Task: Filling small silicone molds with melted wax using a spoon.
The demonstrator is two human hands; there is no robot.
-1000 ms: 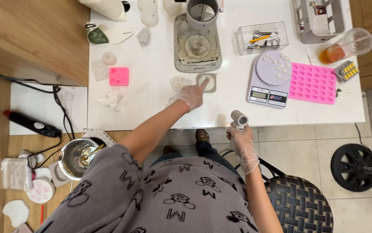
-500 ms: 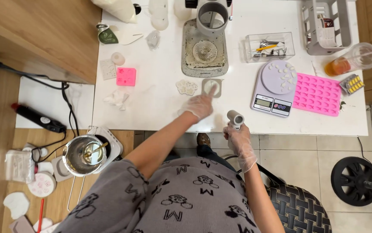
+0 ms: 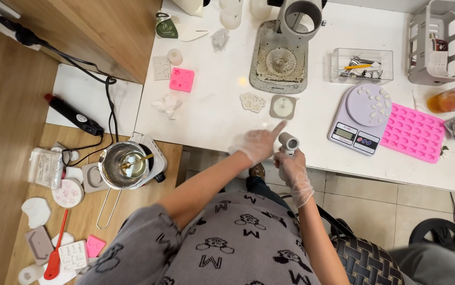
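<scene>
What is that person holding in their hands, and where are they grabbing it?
The right hand grips a small grey cylinder-shaped tool around its lower body. The left hand holds nothing; it just points.

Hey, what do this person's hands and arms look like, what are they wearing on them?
Both the left hand and the right hand wear thin, clear disposable gloves that wrinkle at the wrists. The forearms are bare below grey sleeves pushed up near the elbows, printed with dark cartoon bear heads and letters.
</scene>
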